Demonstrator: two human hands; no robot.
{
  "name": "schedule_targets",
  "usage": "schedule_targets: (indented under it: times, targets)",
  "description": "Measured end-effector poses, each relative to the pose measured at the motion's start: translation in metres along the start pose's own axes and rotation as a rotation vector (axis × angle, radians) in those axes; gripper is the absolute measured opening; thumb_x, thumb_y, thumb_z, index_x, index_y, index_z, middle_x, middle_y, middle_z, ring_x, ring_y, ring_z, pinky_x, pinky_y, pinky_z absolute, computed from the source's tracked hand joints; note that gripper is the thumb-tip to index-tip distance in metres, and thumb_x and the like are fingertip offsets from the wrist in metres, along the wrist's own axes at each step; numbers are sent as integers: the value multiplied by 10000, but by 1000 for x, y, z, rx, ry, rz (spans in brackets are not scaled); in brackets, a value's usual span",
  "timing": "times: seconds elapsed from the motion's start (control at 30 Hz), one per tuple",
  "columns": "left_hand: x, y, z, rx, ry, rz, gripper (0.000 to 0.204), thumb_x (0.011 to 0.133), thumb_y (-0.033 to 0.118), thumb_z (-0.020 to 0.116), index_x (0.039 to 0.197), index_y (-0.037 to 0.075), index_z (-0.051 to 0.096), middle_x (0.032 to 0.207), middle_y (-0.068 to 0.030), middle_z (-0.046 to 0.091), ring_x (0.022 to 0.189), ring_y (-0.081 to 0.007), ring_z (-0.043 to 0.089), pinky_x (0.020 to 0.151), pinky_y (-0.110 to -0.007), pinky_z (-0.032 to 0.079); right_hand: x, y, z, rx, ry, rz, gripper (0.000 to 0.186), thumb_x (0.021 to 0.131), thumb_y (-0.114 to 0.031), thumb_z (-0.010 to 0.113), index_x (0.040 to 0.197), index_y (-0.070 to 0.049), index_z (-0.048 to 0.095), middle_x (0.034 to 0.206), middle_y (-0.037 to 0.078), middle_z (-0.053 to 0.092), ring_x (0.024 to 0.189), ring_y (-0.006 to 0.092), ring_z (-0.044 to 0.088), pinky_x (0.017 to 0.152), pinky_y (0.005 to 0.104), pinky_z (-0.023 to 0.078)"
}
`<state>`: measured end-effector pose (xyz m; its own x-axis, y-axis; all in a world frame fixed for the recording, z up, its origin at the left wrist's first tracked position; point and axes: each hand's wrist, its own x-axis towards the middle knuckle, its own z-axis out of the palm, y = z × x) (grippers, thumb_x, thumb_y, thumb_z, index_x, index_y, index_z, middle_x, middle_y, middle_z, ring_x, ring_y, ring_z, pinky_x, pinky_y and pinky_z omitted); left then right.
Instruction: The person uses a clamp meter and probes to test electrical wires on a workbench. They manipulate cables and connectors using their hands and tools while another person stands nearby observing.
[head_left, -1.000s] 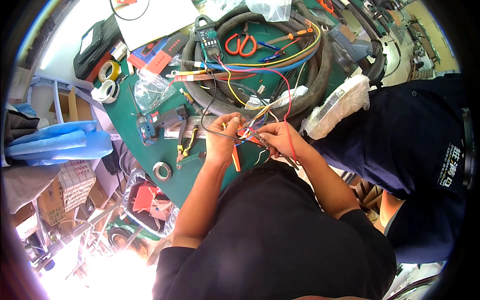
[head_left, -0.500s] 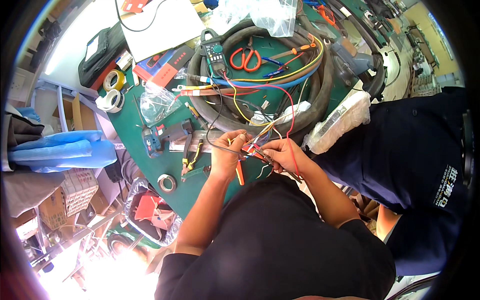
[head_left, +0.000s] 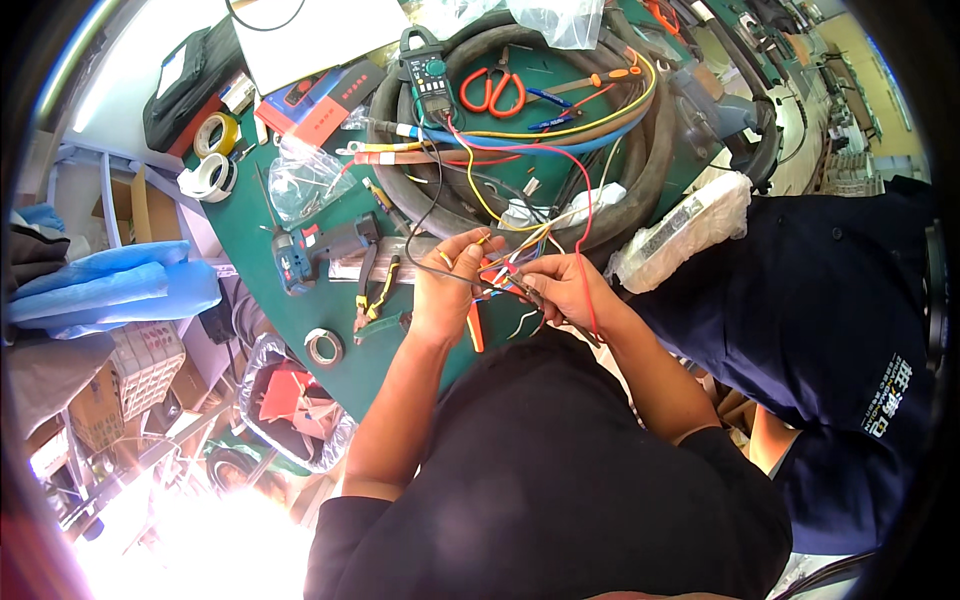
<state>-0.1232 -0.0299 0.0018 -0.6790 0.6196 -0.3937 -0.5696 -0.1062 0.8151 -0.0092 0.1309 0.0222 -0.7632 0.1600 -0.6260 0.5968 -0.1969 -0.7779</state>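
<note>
A bundle of thin coloured wires (head_left: 545, 240) runs down from the cable coil into my hands. My left hand (head_left: 450, 285) is closed, pinching thin wires and a small yellow piece between thumb and fingers. Beside it my right hand (head_left: 565, 290) is closed on dark wires; their ends and any small part among them are too small to make out. A red wire (head_left: 585, 230) loops past my right fingers. An orange-handled tool (head_left: 475, 328) lies under the wires, partly hidden. A clamp meter (head_left: 425, 80) with leads rests on the coil above my hands.
The coil (head_left: 655, 150) holds red-handled scissors (head_left: 490, 90). Drill (head_left: 310, 255), pliers (head_left: 375, 295) and tape rolls (head_left: 323, 346) lie left on the green bench (head_left: 270, 320). A wrapped item (head_left: 680, 230) sits right, beside a co-worker in dark clothing (head_left: 780, 300). A lined bin (head_left: 295, 400) stands lower left.
The view shifted down and back up slightly. My hands stay at the wires, with small finger movements; my left fingertips have shifted around the yellow piece. The co-worker's dark clothing moved a little.
</note>
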Motion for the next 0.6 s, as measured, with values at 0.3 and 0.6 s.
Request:
schedule_targets:
  times: [0.3, 0.6]
  targets:
    - [-2, 4, 2, -8, -4, 14, 371, 983, 151, 491, 1260, -97, 496, 1028, -221, 661, 872, -124, 633, 524, -209, 431, -5, -10, 6, 63, 15, -3, 228, 949, -158, 572, 1061, 14, 672, 560, -4, 532, 424, 57, 459, 399, 214, 362]
    - [-4, 5, 3, 41, -22, 70, 325, 998, 180, 483, 1186, -62, 375, 761, -101, 555, 848, -143, 631, 542, -218, 465, -4, -5, 5, 45, 22, -34, 235, 952, -176, 582, 1063, 17, 657, 546, -6, 526, 417, 55, 460, 395, 213, 361]
